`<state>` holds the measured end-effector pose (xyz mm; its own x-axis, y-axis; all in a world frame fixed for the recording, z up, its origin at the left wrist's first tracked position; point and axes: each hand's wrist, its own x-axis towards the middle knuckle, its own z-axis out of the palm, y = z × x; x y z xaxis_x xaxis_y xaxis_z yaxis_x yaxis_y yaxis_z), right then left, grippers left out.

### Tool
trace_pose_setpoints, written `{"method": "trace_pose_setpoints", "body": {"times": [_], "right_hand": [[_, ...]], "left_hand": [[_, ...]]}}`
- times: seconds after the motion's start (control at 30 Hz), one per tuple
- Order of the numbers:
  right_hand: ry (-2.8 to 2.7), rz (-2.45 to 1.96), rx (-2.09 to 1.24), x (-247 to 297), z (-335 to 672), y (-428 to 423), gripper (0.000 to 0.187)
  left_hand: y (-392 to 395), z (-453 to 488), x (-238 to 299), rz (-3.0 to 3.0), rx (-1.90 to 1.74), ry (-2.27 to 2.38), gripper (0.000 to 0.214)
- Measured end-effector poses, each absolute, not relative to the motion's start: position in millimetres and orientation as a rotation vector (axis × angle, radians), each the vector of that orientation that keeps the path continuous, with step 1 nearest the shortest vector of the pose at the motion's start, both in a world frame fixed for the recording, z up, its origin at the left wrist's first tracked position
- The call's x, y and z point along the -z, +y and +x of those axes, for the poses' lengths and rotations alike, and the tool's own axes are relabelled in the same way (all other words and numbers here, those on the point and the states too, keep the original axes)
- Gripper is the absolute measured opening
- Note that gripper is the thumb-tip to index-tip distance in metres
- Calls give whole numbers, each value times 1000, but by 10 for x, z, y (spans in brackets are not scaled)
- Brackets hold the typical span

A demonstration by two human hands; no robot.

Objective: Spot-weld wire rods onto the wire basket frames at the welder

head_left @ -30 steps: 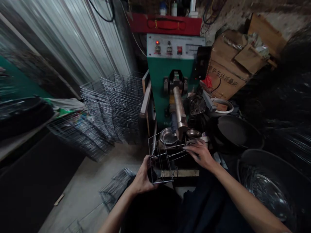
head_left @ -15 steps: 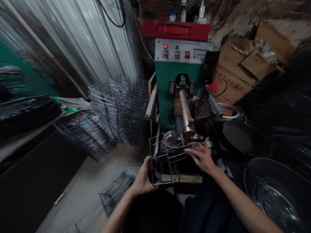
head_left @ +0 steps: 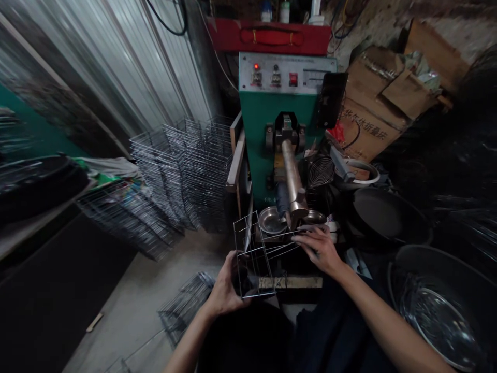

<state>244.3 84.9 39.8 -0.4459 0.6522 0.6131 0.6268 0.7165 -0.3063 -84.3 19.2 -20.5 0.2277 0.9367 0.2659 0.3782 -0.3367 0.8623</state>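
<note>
My left hand (head_left: 226, 284) grips the near corner of a rectangular wire basket (head_left: 253, 257), a frame of thin bright steel rods. My right hand (head_left: 320, 249) curls over the long rods at the basket's far end. Both hands hold it just in front of a green machine (head_left: 277, 116) with a control panel and a thick metal cylinder (head_left: 292, 178) pointing toward me. Right behind the basket are a shallow steel bowl (head_left: 271, 220) and a smaller steel bowl (head_left: 314, 216). A wooden strip (head_left: 290, 282) runs under it.
Tall stacks of wire baskets (head_left: 182, 176) stand to the left on a concrete floor (head_left: 132, 290), with another wire basket (head_left: 186, 306) lying near my left arm. To the right are a black pan (head_left: 384, 215), a large metal basin (head_left: 430, 311) and cardboard boxes (head_left: 373, 103).
The wire basket has turned slightly in my hands, and my left hand has shifted with it. The head view has also moved a little.
</note>
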Motion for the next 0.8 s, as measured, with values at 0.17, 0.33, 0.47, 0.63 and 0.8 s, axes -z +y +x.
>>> {"method": "trace_pose_setpoints", "body": {"times": [0.17, 0.33, 0.47, 0.63, 0.8], "right_hand": [[-2186, -936, -59, -432, 2444, 836, 31], [-2180, -929, -36, -455, 2428, 860, 32], [-2171, -959, -61, -424, 2400, 884, 25], [-2128, -996, -124, -392, 2454, 923, 16], [-2007, -987, -182, -383, 2553, 1090, 17]], "left_hand": [[143, -848, 230, 1835, -1113, 1211, 97], [177, -864, 224, 1844, -1093, 1215, 100], [231, -844, 221, 1783, -1101, 1168, 94], [251, -835, 182, 1742, -1110, 1125, 89], [411, -895, 102, 1718, -1089, 1083, 90]]}}
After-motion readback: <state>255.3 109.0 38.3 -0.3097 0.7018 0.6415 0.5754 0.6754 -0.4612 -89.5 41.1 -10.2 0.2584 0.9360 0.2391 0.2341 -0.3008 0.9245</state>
